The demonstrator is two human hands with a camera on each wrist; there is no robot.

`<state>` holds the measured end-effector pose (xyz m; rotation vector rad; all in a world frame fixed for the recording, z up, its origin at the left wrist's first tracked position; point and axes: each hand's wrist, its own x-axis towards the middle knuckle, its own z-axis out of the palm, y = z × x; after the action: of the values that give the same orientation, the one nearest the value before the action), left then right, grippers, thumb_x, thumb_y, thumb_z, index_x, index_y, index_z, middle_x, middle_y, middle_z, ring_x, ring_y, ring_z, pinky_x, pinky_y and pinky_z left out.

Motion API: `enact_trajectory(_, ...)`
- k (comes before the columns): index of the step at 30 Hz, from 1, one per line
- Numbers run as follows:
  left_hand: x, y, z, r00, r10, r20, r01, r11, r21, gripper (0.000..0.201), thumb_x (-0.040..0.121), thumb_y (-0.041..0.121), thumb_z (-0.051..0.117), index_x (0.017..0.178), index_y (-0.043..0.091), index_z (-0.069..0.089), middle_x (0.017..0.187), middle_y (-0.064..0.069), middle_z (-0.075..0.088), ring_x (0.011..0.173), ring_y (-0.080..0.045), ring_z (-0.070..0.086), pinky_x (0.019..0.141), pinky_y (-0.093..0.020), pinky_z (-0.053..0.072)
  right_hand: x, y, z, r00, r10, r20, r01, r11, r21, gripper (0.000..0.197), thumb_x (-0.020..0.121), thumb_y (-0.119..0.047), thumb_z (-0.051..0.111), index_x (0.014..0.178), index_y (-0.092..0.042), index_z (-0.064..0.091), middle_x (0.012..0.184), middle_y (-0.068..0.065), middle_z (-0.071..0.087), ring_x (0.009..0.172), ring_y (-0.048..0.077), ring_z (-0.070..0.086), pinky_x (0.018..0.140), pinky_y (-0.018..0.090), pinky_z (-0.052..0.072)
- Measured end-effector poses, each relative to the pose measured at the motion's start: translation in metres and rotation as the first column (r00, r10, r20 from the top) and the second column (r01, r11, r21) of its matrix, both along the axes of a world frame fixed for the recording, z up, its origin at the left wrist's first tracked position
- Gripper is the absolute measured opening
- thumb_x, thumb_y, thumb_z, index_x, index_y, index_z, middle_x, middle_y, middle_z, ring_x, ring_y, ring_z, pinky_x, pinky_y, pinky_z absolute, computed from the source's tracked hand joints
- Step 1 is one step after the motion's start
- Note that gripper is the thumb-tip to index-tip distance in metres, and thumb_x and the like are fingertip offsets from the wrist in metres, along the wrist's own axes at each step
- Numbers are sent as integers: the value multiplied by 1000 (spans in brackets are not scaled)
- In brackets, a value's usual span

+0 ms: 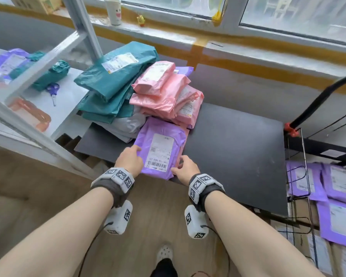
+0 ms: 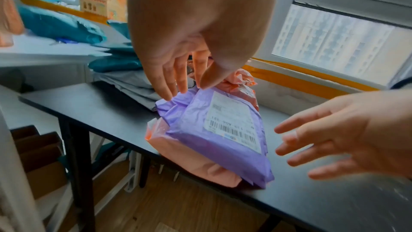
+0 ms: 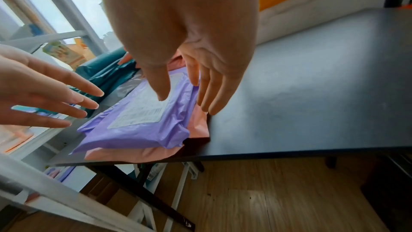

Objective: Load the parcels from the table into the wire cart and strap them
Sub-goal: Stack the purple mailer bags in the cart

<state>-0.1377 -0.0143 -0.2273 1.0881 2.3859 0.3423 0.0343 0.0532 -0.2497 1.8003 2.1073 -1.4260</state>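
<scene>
A purple parcel (image 1: 160, 148) (image 2: 214, 133) (image 3: 138, 119) with a white label lies on a pink parcel (image 2: 196, 163) (image 3: 142, 153) at the near edge of the black table (image 1: 238, 148). My left hand (image 1: 128, 158) (image 2: 178, 77) has straight fingers touching the purple parcel's left edge. My right hand (image 1: 185, 166) (image 3: 189, 91) reaches down along its right edge with straight fingers, thumb over the label. Neither hand grips it. The wire cart (image 1: 304, 176) stands to the right of the table with purple parcels (image 1: 336, 184) inside.
Behind the purple parcel are stacked teal parcels (image 1: 116, 76), pink parcels (image 1: 164, 92) and a grey one (image 1: 126, 126). A white shelf (image 1: 68, 108) on the left holds scissors (image 1: 53, 92) and more parcels. The cart's black handle (image 1: 318, 100) rises at the right.
</scene>
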Motion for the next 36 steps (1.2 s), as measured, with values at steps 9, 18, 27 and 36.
enact_trajectory(9, -16, 29, -26, 992, 7, 124, 9, 991, -132, 42, 89, 7, 45, 131, 6, 47, 133, -15, 53, 123, -33, 49, 99, -35, 39, -22, 17, -22, 951, -286, -121, 272, 955, -117, 63, 74, -13, 77, 130, -10, 46, 118, 7, 64, 108, 22, 61, 98, 34, 47)
enact_trajectory(18, 6, 34, -27, 903, 125, 411, -115, 992, -49, 39, 83, 5, 60, 122, 6, 57, 112, -16, 64, 101, -31, 63, 89, -45, 53, 11, 14, -24, 882, -395, -256, 360, 916, -175, 50, 70, 5, 73, 116, -10, 58, 94, 9, 68, 93, 24, 68, 90, 41, 53)
enact_trajectory(27, 122, 46, -5, 797, 60, 600, -97, 995, 28, 44, 82, -10, 62, 124, -3, 49, 96, -15, 56, 88, -25, 55, 68, -35, 47, 144, 12, 9, 833, -410, -372, 400, 910, -107, 53, 65, 5, 76, 111, -15, 60, 93, 10, 69, 90, 26, 68, 85, 46, 55)
enact_trajectory(36, 357, 54, 4, 751, -92, 654, 7, 991, 131, 46, 81, -8, 63, 124, 3, 49, 93, -17, 62, 83, -28, 59, 67, -32, 49, 391, 3, 37, 764, -447, -466, 481, 875, -52, 66, 68, 14, 73, 128, -1, 49, 96, 12, 61, 86, 21, 60, 82, 36, 53)
